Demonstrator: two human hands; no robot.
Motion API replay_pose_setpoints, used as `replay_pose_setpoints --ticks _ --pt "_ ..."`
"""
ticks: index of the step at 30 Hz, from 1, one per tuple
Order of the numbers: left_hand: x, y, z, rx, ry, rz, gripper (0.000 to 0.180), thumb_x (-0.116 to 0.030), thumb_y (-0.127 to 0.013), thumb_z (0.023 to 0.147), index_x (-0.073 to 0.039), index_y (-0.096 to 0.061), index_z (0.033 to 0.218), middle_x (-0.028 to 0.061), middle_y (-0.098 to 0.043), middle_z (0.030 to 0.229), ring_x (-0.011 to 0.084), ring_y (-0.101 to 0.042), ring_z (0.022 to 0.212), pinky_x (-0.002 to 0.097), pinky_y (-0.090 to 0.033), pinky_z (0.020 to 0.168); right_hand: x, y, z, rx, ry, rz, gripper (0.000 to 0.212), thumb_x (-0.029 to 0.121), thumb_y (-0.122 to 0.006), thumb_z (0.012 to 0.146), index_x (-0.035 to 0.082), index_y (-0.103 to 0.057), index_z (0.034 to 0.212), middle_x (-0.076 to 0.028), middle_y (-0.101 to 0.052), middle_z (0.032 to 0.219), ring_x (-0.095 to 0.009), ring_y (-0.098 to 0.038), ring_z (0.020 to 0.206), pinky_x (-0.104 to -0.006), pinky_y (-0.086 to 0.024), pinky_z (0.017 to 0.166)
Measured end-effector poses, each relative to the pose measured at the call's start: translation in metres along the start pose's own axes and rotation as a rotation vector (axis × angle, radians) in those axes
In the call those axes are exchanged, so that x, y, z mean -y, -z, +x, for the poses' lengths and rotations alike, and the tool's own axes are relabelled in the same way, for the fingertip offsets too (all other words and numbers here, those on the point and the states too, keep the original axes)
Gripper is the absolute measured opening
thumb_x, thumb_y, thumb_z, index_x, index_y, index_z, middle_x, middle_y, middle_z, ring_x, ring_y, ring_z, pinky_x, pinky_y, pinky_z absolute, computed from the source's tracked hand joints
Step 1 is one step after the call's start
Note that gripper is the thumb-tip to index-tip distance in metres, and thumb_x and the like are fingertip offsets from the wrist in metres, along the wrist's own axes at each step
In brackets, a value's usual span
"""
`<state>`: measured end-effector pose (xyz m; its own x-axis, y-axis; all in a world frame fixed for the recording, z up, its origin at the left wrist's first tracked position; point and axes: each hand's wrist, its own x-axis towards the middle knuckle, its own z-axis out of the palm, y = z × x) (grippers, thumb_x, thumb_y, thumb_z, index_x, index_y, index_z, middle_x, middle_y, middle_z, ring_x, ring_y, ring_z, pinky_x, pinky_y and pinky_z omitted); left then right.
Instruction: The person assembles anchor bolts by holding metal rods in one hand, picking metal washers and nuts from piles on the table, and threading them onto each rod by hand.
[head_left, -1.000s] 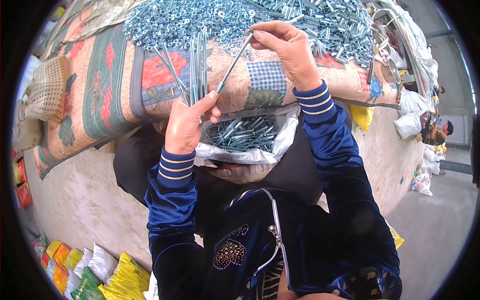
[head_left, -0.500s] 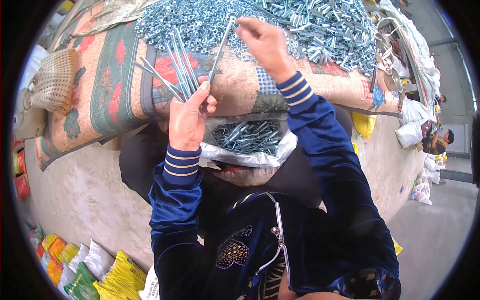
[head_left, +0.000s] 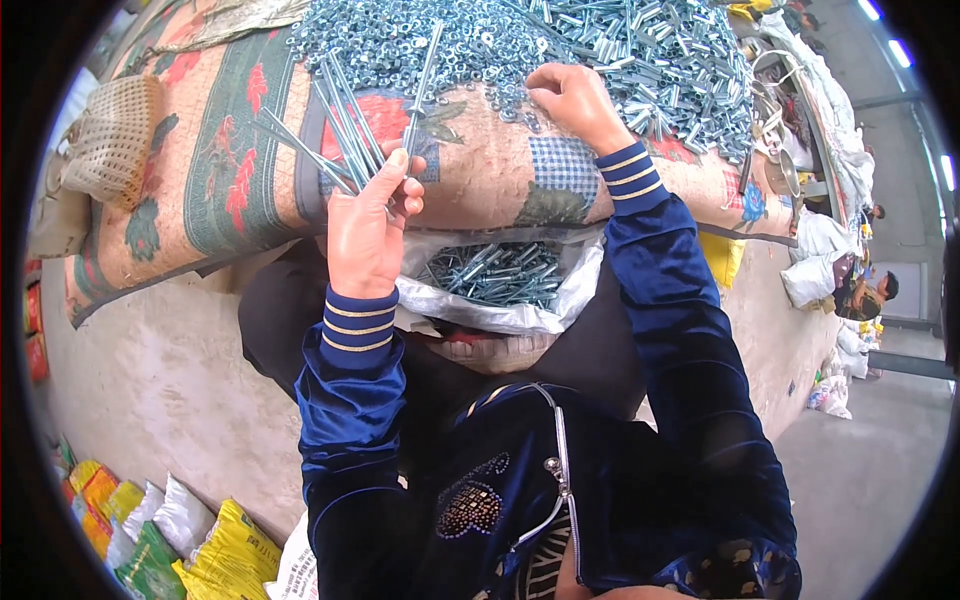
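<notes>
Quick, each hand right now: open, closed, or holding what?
Left hand: closed, holding several thin metal rods.
Right hand: fingers curled by the nut pile; cannot tell whether it holds anything.

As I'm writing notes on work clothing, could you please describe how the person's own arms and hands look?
The left hand and right hand wear no gloves. Long, dark-blue sleeves with a shiny, velvety look cover both arms, gathering in soft folds and ending in snug navy cuffs ringed with thin pale-gold stripes.
</notes>
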<state>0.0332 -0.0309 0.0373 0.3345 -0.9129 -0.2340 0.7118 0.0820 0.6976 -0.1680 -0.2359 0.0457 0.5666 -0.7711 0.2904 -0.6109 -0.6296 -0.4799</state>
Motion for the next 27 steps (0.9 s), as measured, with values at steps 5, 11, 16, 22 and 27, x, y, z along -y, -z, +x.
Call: replay_pose_setpoints --ticks 5,11,16,22,27 --pt "-0.003 0.001 0.001 -0.018 -0.012 -0.019 0.022 -0.007 -0.062 0.087 0.000 -0.058 0.107 0.0125 -0.064 0.087 0.0113 -0.058 0.063 0.0213 -0.046 0.054 0.010 -0.001 -0.003 -0.101 -0.023 -0.222 0.011 0.014 -0.062 0.076 0.008 -0.069 0.082 -0.012 -0.064 0.077 -0.027 -0.064 0.074 -0.0383 -0.050 0.068" --pt "-0.006 0.004 0.002 -0.043 -0.057 -0.027 0.020 -0.006 -0.061 0.087 0.000 -0.058 0.106 0.0119 -0.064 0.087 0.0114 -0.058 0.065 0.0214 -0.046 0.054 0.055 -0.042 0.019 -0.216 0.305 -0.208 0.015 0.019 -0.062 0.080 0.014 -0.069 0.092 -0.009 -0.064 0.090 -0.026 -0.060 0.086 -0.0349 -0.048 0.074" --pt "-0.010 0.009 0.004 -0.089 -0.088 -0.046 0.018 -0.006 -0.061 0.088 0.000 -0.058 0.105 0.0107 -0.064 0.086 0.0117 -0.058 0.065 0.0221 -0.047 0.055 0.091 -0.081 0.030 -0.281 0.527 -0.346 0.014 0.018 -0.063 0.078 0.014 -0.066 0.091 -0.007 -0.059 0.091 -0.026 -0.056 0.090 -0.0352 -0.047 0.074" --pt "-0.016 0.014 0.002 -0.070 -0.088 -0.086 0.021 -0.007 -0.061 0.088 0.001 -0.057 0.107 0.0116 -0.064 0.086 0.0116 -0.058 0.065 0.0226 -0.046 0.055 0.071 -0.071 0.007 -0.108 0.411 -0.370 0.006 0.013 -0.063 0.077 0.011 -0.065 0.082 -0.005 -0.057 0.083 -0.024 -0.055 0.080 -0.0360 -0.046 0.071" --pt "-0.013 0.011 0.001 -0.029 -0.046 -0.022 0.021 -0.007 -0.061 0.087 0.001 -0.058 0.107 0.0113 -0.064 0.085 0.0114 -0.058 0.064 0.0225 -0.046 0.054 0.055 -0.048 0.002 -0.200 0.444 -0.270 0.007 0.013 -0.065 0.076 0.009 -0.064 0.081 -0.005 -0.061 0.088 -0.026 -0.056 0.083 -0.0366 -0.045 0.076"
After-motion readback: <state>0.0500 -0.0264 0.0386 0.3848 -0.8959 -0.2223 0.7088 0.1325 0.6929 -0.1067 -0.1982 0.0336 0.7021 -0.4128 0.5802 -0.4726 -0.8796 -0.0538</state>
